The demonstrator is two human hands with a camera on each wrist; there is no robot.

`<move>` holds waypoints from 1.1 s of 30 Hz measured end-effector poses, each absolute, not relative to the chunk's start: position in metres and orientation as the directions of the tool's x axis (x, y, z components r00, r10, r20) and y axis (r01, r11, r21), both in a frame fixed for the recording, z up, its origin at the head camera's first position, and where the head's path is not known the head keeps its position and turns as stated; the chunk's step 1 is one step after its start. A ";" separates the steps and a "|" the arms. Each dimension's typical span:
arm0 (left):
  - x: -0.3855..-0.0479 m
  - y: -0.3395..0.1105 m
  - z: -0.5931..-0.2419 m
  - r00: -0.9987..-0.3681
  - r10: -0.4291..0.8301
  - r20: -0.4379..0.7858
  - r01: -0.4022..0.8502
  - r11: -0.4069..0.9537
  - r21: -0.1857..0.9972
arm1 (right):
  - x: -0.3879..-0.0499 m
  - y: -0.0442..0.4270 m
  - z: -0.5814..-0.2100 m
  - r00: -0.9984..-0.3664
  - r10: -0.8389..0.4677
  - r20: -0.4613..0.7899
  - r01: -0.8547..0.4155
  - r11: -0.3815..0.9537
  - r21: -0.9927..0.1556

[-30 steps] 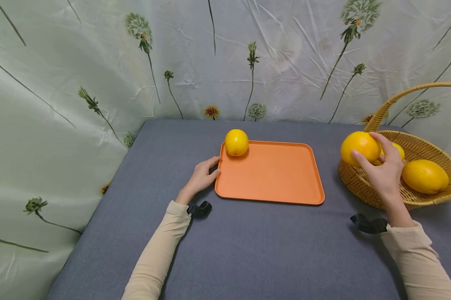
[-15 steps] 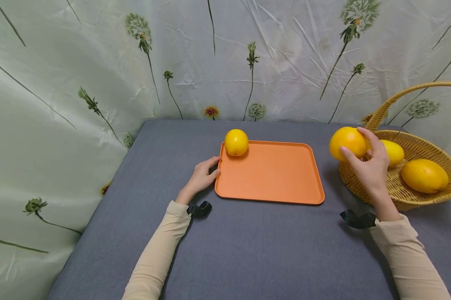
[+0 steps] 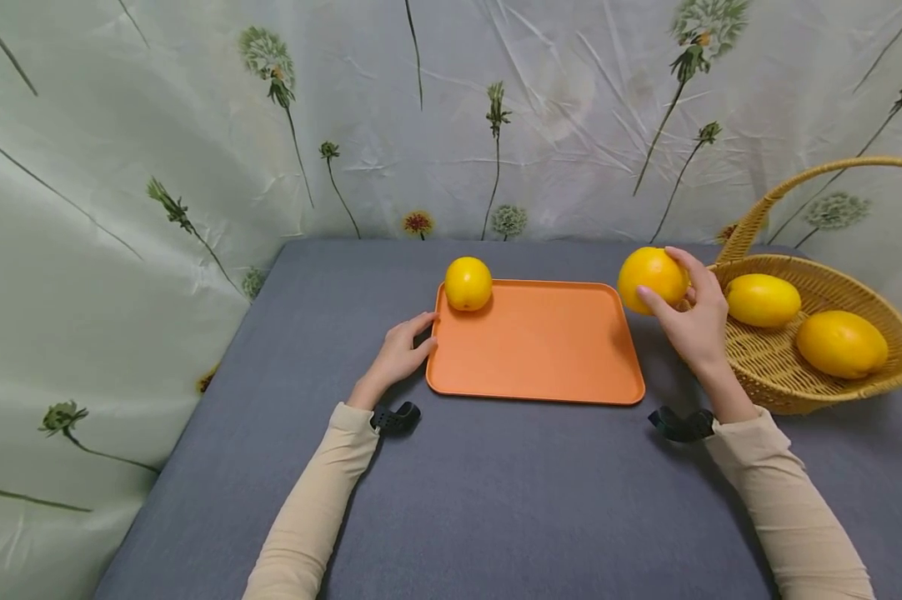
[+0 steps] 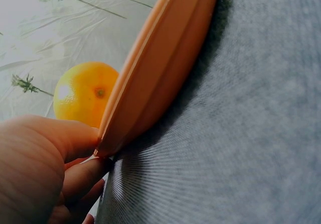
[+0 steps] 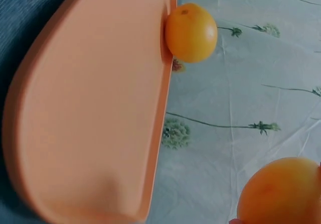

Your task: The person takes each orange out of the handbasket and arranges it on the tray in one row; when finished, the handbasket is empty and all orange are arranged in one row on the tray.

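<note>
Two hands, a tray and fruit, with the tray (image 3: 529,358) as landmark, lying flat on a grey-blue cloth (image 3: 526,500). The left hand (image 3: 398,354) lies at the tray's left rim, thumb and fingers parted and their tips touching the rim rather than wrapped round it. The right hand (image 3: 702,325) is just beyond the tray's right side, thumb and fingers spread to the width of an orange (image 3: 646,279) and curved firmly about it; this fruit is held raised beside the tray's far right corner. The other orange (image 3: 468,284) sits in the tray's far left corner, against the rim. To the right of the tray stands a wicker basket (image 3: 766,357), its handle arching above; inside, one yellow fruit (image 3: 762,300) lies nearer the tray and a larger fruit (image 3: 841,344) farther from it. Behind the tray hangs a flower-printed curtain (image 3: 391,100)
</note>
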State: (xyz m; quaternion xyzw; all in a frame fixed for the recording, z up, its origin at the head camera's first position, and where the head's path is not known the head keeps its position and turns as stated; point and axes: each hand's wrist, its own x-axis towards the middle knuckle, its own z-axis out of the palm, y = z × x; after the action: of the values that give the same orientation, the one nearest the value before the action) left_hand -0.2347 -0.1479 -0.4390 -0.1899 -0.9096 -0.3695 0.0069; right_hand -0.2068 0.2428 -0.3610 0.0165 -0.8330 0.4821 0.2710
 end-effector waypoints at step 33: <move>-0.234 -0.148 -0.440 -0.923 0.346 0.169 0.365 0.649 0.667 | -0.245 0.204 -0.370 -0.954 0.019 0.301 -0.235 0.577 -0.782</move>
State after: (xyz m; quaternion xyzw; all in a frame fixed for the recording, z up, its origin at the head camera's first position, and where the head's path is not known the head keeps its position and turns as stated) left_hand -0.2343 -0.1482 -0.4399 -0.1959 -0.9079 -0.3703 0.0130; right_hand -0.2449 0.2040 -0.3697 0.0618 -0.8770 0.4556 0.1394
